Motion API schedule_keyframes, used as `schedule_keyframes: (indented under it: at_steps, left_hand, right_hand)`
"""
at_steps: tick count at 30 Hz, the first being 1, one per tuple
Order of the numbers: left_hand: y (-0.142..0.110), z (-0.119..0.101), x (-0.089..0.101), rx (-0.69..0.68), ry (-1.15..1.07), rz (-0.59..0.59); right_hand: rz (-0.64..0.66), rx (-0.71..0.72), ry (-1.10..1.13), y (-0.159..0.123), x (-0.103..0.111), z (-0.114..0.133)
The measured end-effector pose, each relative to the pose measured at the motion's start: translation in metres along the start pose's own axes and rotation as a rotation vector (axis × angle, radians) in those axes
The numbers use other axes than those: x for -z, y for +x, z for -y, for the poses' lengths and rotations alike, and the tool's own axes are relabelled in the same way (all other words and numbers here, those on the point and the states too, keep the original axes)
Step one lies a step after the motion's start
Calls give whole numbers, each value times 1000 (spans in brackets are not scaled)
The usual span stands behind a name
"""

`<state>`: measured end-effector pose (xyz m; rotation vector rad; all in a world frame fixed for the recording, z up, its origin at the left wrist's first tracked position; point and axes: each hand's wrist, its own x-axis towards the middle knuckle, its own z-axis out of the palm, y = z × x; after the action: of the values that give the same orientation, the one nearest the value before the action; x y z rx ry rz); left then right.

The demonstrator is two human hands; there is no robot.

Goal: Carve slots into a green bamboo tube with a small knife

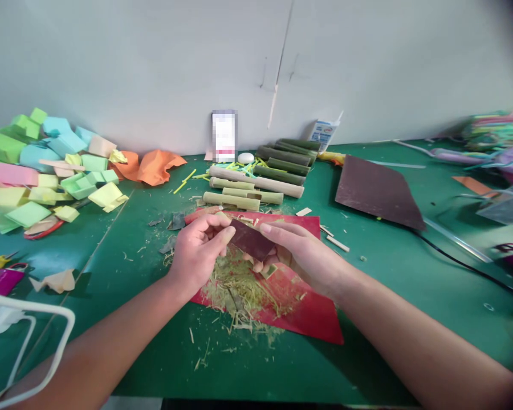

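A small dark brown piece of sandpaper (252,240) is held between my two hands, above a red sheet (312,307). My left hand (199,247) pinches its left end between thumb and fingers. With the thumb on top and the fingers curled beneath, my right hand (301,245) grips the right end. Pale bits show by the fingers, and I cannot tell whether something lies under the sandpaper. Below the hands, a heap of bamboo shavings (239,290) and dust covers much of the red sheet.
Bamboo tubes (256,183), pale and dark green, lie in a row behind the hands. A larger sandpaper sheet (376,191) is at right, near a black cable (461,256). Folded paper pieces (51,171) pile up at left. A phone (224,135) leans on the wall.
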<state>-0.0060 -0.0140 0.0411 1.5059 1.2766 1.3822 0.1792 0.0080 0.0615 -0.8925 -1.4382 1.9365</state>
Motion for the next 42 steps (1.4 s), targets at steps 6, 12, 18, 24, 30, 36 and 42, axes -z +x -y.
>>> schedule_keyframes:
  at_steps: [6, 12, 18, 24, 30, 36, 42]
  left_hand:
    - [-1, 2, 1, -79, 53, 58]
    - [0, 9, -1, -74, 88, 176]
    - [1, 8, 1, -77, 102, 203]
    - [0, 3, 1, -108, 112, 194]
    - [-1, 2, 0, -136, 154, 174]
    - [-1, 3, -1, -123, 145, 172]
    - [1, 5, 0, -98, 112, 189]
  right_hand:
    - [-20, -7, -72, 2, 2, -5]
    - [-91, 86, -323, 3, 2, -7]
    - [-44, 40, -240, 2, 1, -6]
    - [-29, -18, -182, 5, 2, -7]
    - [-32, -21, -154, 2, 1, -5]
    - [-26, -71, -54, 3, 2, -6]
    - [-17, -47, 0, 4, 7, -9]
